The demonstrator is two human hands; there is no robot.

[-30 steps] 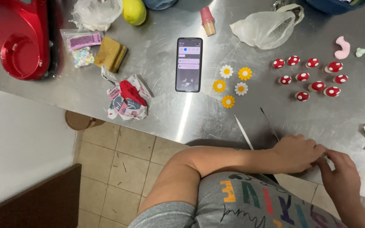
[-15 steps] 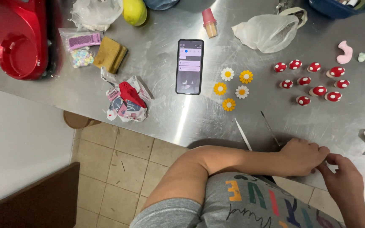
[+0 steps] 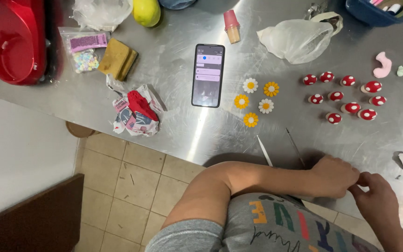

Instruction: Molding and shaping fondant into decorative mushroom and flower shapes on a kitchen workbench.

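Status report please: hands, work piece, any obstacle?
Left hand and right hand fingertips together at table edge. Pinched piece hidden. Two thin tools beside left hand.

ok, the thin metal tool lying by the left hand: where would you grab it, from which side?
Probably the far end of the thin metal tool, pinched across its shaft from above. It lies flat on the steel table, running away from the table edge, and its near end disappears under the left hand. The white stick lies apart on its left, so there is room for fingertips on either side.
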